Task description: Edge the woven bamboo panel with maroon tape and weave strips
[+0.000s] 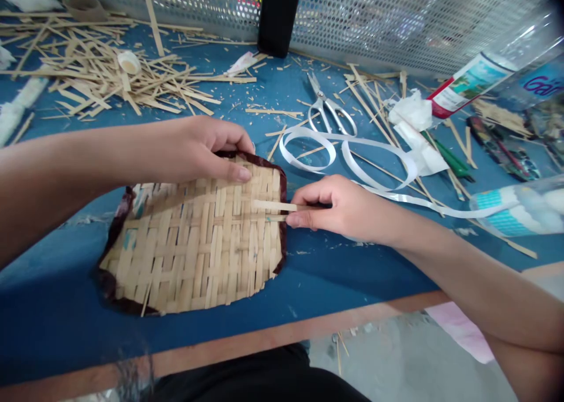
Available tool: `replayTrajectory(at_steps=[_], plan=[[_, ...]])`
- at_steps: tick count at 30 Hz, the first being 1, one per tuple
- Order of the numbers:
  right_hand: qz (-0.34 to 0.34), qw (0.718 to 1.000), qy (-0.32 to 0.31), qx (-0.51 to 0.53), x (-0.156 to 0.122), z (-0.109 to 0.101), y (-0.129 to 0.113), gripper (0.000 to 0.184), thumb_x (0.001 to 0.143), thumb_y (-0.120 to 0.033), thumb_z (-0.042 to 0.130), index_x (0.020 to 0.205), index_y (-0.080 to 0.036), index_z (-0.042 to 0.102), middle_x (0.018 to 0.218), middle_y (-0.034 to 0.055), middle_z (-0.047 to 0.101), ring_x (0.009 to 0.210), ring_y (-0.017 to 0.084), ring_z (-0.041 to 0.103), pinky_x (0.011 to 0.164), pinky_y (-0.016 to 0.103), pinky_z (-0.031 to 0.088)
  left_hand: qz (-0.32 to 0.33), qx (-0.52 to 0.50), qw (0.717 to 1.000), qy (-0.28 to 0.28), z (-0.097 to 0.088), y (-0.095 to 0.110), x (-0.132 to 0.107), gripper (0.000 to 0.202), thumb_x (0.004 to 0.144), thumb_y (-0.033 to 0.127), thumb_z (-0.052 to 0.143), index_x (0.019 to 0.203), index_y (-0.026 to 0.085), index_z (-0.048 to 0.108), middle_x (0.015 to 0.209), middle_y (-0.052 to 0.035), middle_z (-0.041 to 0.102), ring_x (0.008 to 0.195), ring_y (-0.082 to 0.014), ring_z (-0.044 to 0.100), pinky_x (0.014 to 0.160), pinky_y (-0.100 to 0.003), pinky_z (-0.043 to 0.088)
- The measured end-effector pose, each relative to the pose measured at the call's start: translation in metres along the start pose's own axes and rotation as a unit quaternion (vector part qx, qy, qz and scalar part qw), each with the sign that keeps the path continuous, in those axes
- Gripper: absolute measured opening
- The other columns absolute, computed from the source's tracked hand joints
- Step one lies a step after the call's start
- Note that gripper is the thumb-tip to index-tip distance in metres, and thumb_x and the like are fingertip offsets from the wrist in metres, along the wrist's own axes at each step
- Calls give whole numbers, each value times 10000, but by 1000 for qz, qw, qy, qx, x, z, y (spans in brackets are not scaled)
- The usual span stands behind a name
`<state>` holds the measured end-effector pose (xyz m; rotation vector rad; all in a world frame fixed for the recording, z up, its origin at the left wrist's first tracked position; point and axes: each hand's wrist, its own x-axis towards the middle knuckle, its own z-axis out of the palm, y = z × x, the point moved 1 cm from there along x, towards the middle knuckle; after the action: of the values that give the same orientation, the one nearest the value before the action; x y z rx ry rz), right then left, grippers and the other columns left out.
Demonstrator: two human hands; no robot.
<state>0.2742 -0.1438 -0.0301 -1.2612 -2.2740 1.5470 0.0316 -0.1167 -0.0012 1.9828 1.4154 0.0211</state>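
Observation:
A woven bamboo panel [189, 243] lies on the blue table, with a dark brown edging [108, 278] along much of its outline. My left hand [207, 146] grips its far edge, thumb on top of the weave and fingers curled over the rim. At the panel's right side my right hand [330, 208] is closed, pinching a thin bamboo strip [275, 205] between thumb and forefinger. The strip's pale end rests over the weave. Parts of the near and right edges show bare bamboo ends without edging.
Loose bamboo strips [132, 84] are heaped at the back left. Scissors [328, 105] and curled white ribbon [374, 184] lie beyond my right hand. A clear bottle [471, 84] and crumpled tissue [412, 111] are at the right. A perforated metal screen [374, 26] stands behind.

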Motion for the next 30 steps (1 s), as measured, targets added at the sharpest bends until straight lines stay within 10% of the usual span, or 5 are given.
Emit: replayTrajectory(at_steps=[30], plan=[[-64,996,-6,-63,0,0,4,402,909,-481,627,656,-179,542,602,-51,400,582,96,340,578,276,249,77,-43,996,18,4,-2,2,367,841,448,651,1077,168,677,895,-23,700,783,-196,627,723,-306,457]])
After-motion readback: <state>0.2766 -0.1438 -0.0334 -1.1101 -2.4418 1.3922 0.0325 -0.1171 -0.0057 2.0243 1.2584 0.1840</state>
